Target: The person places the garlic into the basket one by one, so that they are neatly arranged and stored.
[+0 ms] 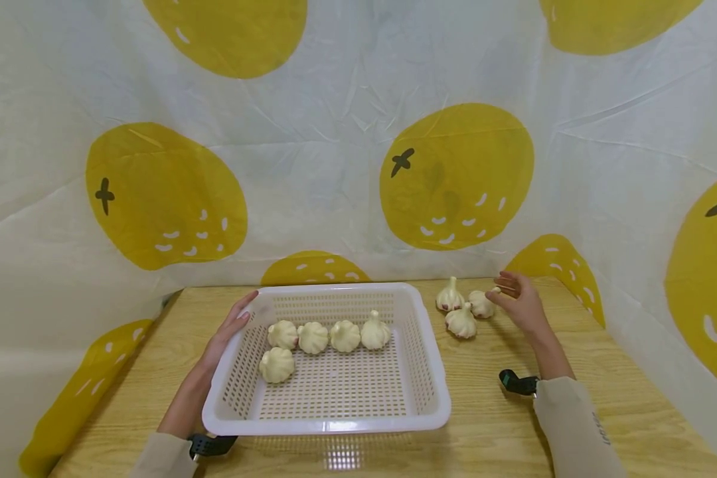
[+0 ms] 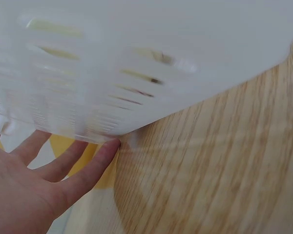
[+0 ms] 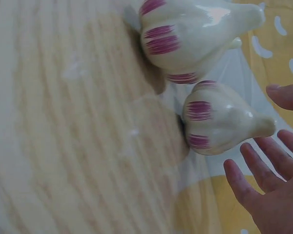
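The garlic bulb [image 3: 227,119] nearest the right hand [image 1: 524,309] is plump, glossy and cream-coloured, with purple streaks near its base and a short stalk reaching toward the fingers. That hand is spread, thumb well away from the fingers, gripping nothing; whether a fingertip touches the stalk, I cannot tell. Two more bulbs [image 1: 461,321] sit left of it on the table [image 1: 484,425]. The left hand [image 1: 228,330], fingers apart, touches the white basket [image 1: 334,425] from outside; five bulbs [image 1: 313,337] lie within, right of that hand.

White basket [image 1: 325,426] of garlic [image 1: 313,338], hands [image 1: 522,311] either side
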### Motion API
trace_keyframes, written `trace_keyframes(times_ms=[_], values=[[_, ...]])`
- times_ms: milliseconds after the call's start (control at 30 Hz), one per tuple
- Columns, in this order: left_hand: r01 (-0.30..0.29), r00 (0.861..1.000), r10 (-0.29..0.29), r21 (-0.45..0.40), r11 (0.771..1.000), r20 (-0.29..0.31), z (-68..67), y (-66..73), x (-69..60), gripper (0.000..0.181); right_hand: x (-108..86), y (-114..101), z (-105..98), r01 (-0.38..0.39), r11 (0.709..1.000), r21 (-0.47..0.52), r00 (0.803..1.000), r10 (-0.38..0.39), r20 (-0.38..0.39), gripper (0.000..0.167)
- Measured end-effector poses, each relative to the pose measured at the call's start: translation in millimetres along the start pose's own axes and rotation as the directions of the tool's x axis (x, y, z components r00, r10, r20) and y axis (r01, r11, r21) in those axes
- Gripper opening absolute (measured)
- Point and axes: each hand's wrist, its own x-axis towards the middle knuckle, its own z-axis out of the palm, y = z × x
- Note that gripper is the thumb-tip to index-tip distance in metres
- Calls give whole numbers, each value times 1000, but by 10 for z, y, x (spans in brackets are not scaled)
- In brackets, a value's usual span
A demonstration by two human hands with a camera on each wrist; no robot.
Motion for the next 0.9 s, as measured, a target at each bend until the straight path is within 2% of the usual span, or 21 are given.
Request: trace_keyframes(times_ms=[133,300,533,667,900], values=[[0,1000,0,0,1000,-1,10,2,5,56,7,60,29,-37,999,-7,998,38,43,72],[2,1000,-1,24,1000,-6,20,7,3,55,5,84,65,-38,998,-50,995,42,91,62],[6,1000,-6,33,999,-21,27,10,-4,54,10,82,111,-46,996,-74,989,56,137,59],[9,1000,-8,43,999,-25,28,11,-5,53,13,93,134,-34,996,-88,987,47,151,57],[18,999,-17,36,999,-36,23,11,-7,54,14,93,158,11,999,-53,986,-1,168,50]])
